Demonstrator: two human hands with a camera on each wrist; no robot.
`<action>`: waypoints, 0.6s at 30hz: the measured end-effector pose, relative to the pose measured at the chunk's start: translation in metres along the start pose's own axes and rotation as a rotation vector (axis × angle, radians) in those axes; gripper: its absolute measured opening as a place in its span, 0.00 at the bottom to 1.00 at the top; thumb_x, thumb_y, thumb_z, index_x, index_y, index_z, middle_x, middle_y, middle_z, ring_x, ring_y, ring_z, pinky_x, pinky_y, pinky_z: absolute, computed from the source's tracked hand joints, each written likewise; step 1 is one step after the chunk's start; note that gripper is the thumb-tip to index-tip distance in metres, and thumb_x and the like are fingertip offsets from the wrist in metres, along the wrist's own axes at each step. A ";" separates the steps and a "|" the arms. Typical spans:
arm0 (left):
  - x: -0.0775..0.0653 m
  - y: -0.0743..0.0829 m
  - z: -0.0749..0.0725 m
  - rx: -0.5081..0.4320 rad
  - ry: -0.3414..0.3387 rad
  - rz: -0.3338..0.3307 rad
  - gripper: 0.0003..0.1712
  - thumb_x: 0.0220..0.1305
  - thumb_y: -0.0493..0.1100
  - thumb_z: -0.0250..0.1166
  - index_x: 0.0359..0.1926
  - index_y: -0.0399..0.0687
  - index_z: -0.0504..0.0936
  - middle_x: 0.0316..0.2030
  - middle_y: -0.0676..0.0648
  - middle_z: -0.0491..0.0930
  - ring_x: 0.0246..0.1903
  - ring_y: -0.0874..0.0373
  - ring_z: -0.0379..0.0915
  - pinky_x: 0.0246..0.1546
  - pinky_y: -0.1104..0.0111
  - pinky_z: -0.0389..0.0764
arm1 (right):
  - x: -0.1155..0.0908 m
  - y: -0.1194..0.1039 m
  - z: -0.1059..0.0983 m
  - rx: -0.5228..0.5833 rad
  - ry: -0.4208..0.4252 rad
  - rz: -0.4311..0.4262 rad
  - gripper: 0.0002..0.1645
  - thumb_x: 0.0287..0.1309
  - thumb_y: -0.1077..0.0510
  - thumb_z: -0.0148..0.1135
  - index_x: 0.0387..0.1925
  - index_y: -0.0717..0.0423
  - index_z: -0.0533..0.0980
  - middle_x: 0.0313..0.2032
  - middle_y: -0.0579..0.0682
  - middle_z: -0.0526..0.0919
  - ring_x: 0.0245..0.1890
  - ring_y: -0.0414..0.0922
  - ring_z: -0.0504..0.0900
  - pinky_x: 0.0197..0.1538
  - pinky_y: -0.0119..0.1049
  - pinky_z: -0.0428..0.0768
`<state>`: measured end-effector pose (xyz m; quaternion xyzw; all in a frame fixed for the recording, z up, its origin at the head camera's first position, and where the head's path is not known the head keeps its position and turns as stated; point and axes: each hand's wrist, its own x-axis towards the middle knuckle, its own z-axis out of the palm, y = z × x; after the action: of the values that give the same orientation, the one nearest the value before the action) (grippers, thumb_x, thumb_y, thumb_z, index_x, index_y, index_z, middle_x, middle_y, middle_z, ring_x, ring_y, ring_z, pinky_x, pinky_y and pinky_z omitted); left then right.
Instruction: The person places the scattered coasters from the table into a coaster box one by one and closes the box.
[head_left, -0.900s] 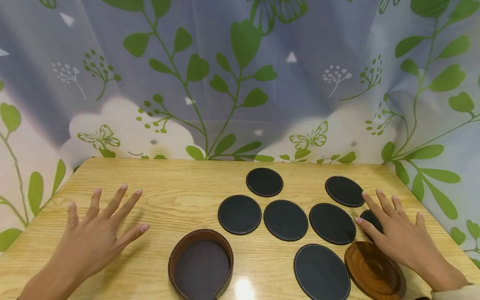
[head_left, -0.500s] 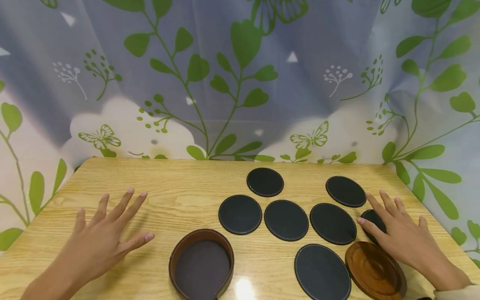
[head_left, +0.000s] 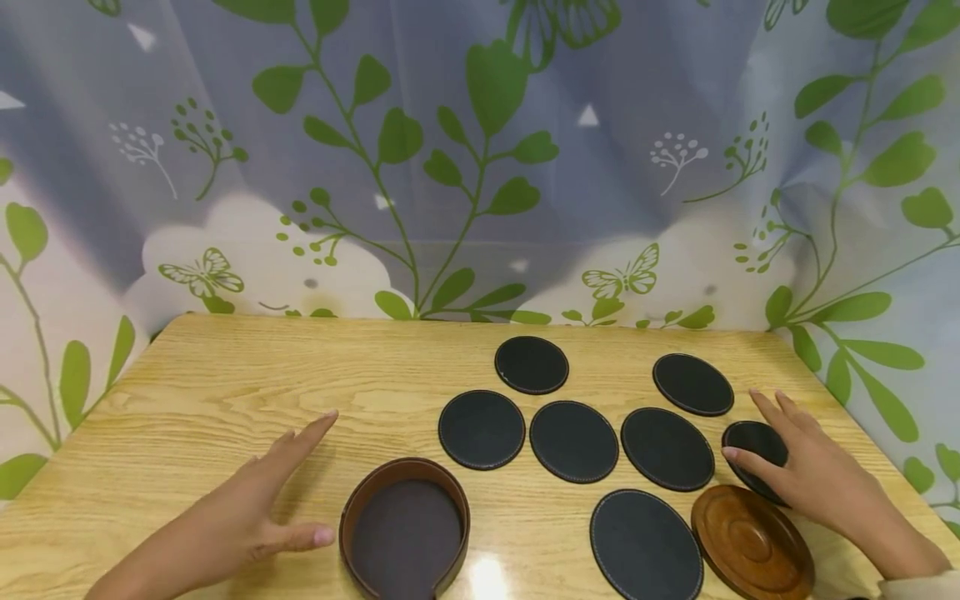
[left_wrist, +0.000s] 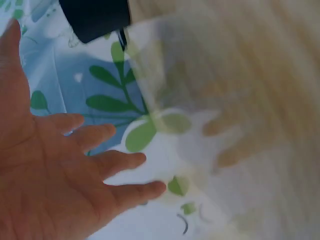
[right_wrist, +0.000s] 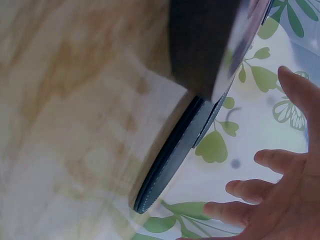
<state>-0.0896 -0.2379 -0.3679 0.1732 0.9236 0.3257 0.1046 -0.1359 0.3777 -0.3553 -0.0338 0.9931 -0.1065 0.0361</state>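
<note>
My left hand (head_left: 240,517) hovers just left of a round brown coaster holder (head_left: 348,533), its thumb tip near the rim. In the left wrist view the left hand's (left_wrist: 65,170) fingers are spread and hold nothing; the holder's dark wall (left_wrist: 97,20) shows at the top. Over the right side of the table is my right hand (head_left: 817,475), fingers extended, partly covering a black round coaster (head_left: 753,442). A wooden saucer-like disc (head_left: 750,542) lies just below that coaster. The right wrist view shows the right hand (right_wrist: 285,185) apart from a black coaster edge (right_wrist: 170,160).
Several more black coasters lie flat, among them a far one (head_left: 532,365), a far right one (head_left: 693,384), a middle one (head_left: 573,442) and a near one (head_left: 647,546). The wooden table (head_left: 315,358) ends at a leaf-patterned curtain (head_left: 450,208).
My left hand has moved right, toward the holder, and turned sideways. My right hand has shifted slightly right and turned, uncovering more of the black coaster beneath. The coasters have stayed in place.
</note>
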 end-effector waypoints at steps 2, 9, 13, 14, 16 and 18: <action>0.001 0.002 0.002 -0.079 -0.068 -0.002 0.69 0.57 0.59 0.78 0.86 0.65 0.38 0.82 0.30 0.48 0.76 0.17 0.43 0.60 0.22 0.62 | 0.001 0.003 0.001 0.018 0.000 -0.001 0.64 0.70 0.31 0.61 0.82 0.69 0.44 0.74 0.87 0.44 0.65 0.89 0.56 0.54 0.82 0.67; 0.003 0.004 0.007 -0.269 -0.159 0.027 0.71 0.53 0.52 0.82 0.85 0.71 0.41 0.83 0.34 0.45 0.78 0.22 0.42 0.64 0.24 0.61 | 0.001 0.017 0.006 0.053 -0.002 0.009 0.70 0.63 0.31 0.69 0.82 0.68 0.42 0.73 0.87 0.49 0.63 0.88 0.60 0.55 0.79 0.69; 0.004 0.001 0.010 -0.383 -0.215 0.054 0.69 0.56 0.47 0.81 0.85 0.69 0.41 0.84 0.38 0.42 0.79 0.25 0.38 0.74 0.41 0.63 | 0.002 0.022 0.006 0.067 -0.038 0.045 0.72 0.61 0.30 0.70 0.82 0.69 0.42 0.71 0.87 0.54 0.62 0.87 0.63 0.53 0.76 0.73; 0.005 0.000 0.011 -0.416 -0.231 0.064 0.69 0.58 0.46 0.81 0.86 0.67 0.41 0.84 0.38 0.41 0.80 0.26 0.37 0.76 0.53 0.64 | 0.002 0.023 0.005 0.070 -0.051 0.059 0.72 0.61 0.30 0.70 0.82 0.69 0.42 0.70 0.88 0.55 0.62 0.87 0.64 0.53 0.75 0.74; 0.005 -0.002 0.013 -0.465 -0.256 0.092 0.67 0.60 0.45 0.79 0.86 0.64 0.41 0.85 0.39 0.40 0.80 0.27 0.37 0.72 0.74 0.63 | 0.003 0.025 0.004 0.077 -0.069 0.079 0.73 0.61 0.29 0.70 0.82 0.68 0.41 0.69 0.88 0.56 0.61 0.87 0.64 0.52 0.74 0.75; 0.005 -0.003 0.014 -0.509 -0.274 0.103 0.66 0.61 0.44 0.79 0.86 0.62 0.41 0.85 0.41 0.40 0.80 0.27 0.36 0.62 0.89 0.58 | 0.004 0.027 0.003 0.084 -0.084 0.090 0.73 0.61 0.29 0.70 0.82 0.68 0.41 0.68 0.89 0.56 0.61 0.87 0.65 0.52 0.73 0.75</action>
<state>-0.0907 -0.2302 -0.3815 0.2303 0.7795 0.5253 0.2520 -0.1409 0.4027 -0.3640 0.0081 0.9859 -0.1447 0.0840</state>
